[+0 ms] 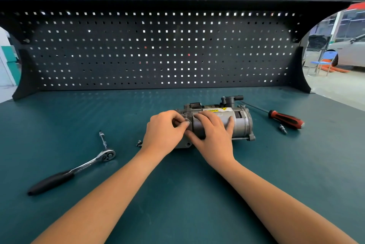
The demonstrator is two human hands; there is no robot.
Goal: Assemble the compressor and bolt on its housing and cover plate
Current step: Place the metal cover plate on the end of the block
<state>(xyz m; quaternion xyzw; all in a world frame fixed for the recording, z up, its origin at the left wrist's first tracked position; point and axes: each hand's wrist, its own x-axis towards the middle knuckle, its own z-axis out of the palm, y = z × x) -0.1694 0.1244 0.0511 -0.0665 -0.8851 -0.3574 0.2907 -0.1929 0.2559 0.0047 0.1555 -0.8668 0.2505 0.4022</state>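
Pinching what seems a bolt (pixel 186 122) at the compressor (pixel 241 125) end, left hand (pixel 164 135) starts it; right hand (pixel 213 135) presses flat on top; ratchet (pixel 83 166) tightening seemingly remains

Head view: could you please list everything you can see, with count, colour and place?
compressor: 1, grey, yellow label, bench centre
small silver part: 1, compressor's left end
ratchet: 1, chrome, black handle, bench left
screwdriver: 1, red-black handle, right of compressor
loose bolts: 2, silver, one by screwdriver, one left of compressor
bench top: 1, teal
pegboard: 1, black, behind bench
left hand: 1, pinches small silver part
right hand: 1, flat on compressor
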